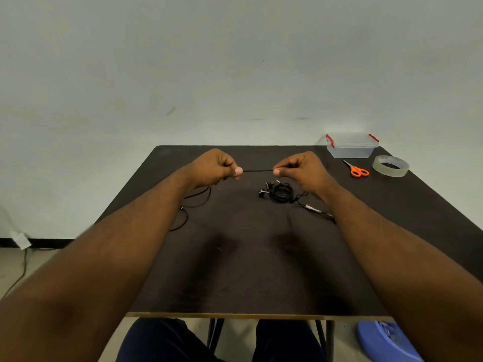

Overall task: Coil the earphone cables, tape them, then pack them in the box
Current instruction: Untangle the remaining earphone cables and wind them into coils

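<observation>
black earphone cable [258, 170] runs taut between the left hand [217, 165] and the right hand [300, 167], each pinching it between thumb and curled fingers above the dark table [235, 270]. nearer the person than that stretch lies a coiled earphone bundle [279, 192]; right of it sit orange scissors [356, 169], a tape roll [390, 165] and the clear box [351, 146].

- A stretch of earphone cable [258, 170] was held taut above the table [235, 270], between the left hand [218, 167] and the right hand [300, 169].
- A coiled earphone bundle [281, 192] was laid on the table below the right hand.
- At the far right corner a lidded plastic box [351, 145] was set, with scissors [356, 169] and a tape roll [390, 166] just before it.
</observation>
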The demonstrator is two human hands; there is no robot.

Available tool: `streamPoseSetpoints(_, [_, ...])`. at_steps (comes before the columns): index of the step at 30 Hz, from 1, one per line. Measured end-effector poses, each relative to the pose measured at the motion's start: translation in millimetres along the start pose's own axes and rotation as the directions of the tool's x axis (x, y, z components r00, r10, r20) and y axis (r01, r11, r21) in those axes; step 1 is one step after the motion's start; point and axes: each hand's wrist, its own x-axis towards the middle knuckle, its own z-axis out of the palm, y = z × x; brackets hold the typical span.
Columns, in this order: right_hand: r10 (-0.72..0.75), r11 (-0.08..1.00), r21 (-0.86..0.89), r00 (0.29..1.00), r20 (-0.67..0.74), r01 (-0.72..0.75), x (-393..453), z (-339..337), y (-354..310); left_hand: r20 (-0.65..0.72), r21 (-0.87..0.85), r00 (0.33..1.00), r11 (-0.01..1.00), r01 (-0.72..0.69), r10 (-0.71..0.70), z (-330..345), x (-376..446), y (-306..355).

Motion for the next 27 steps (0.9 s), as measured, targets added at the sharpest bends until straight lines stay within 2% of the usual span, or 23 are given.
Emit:
streamPoseSetpoints(4, [0.031, 0.98, -0.194, 0.996, -0.084, -0.047, -6, -55, 33, -0.048, -0.03, 0.997, 0.998, 0.06, -0.061, -31, -12, -30])
streamPoseSetpoints(9, [0.111, 0.972, -0.19, 0.983, -0.15, -0.139, -11, -86, 57, -0.095, -0.056, 0.992, 0.996, 0.074, -0.079, -47, -20, -45])
streamPoseSetpoints(12, [0.137, 0.972, -0.167, 0.977, -0.165, -0.164, -11, -87, 63, -0.122, -0.021, 0.989, 0.996, 0.086, -0.088, -46, -18, -46])
streamPoseSetpoints(14, [0.173, 0.955, -0.211, 0.97, -0.171, -0.207, -11, -85, 66, -0.127, 0.03, 0.988, 0.996, 0.09, -0.085, -43, -16, -42])
streamPoseSetpoints(16, [0.228, 0.901, -0.35, 0.966, -0.118, -0.256, -10, -77, 62, -0.126, 0.076, 0.99, 0.995, 0.069, -0.059, -36, -10, -34])
streamPoseSetpoints(18, [0.247, 0.809, -0.546, 0.969, -0.023, -0.219, -8, -61, 47, -0.118, 0.087, 0.993, 0.996, 0.034, -0.024, -26, -2, -22])
streamPoseSetpoints(19, [0.216, 0.805, -0.568, 0.976, 0.012, -0.171, -6, -48, 34, -0.096, 0.081, 0.995, 0.997, 0.018, -0.011, -21, 2, -15])
streamPoseSetpoints(20, [0.156, 0.866, -0.488, 0.986, 0.061, -0.107, -4, -34, 19, -0.064, 0.075, 0.998, 0.997, 0.004, 0.001, -15, 6, -8])
streamPoseSetpoints(21, [0.089, 0.951, -0.306, 0.988, 0.128, -0.046, -2, -16, 5, -0.03, 0.069, 1.0, 0.998, -0.007, 0.009, -8, 10, 0])
streamPoseSetpoints(23, [-0.003, 0.999, 0.034, 0.968, 0.251, -0.006, -1, 19, -17, 0.029, 0.052, 0.999, 0.998, -0.02, 0.018, 4, 16, 14])
streamPoseSetpoints(25, [-0.021, 0.984, 0.174, 0.963, 0.27, -0.027, 0, 42, -26, 0.067, 0.02, 0.997, 0.999, -0.029, 0.028, 10, 21, 23])
streamPoseSetpoints(27, [-0.03, 0.98, 0.199, 0.985, 0.168, -0.004, 1, 46, -26, 0.072, -0.008, 0.997, 1.0, -0.026, 0.027, 10, 21, 27])
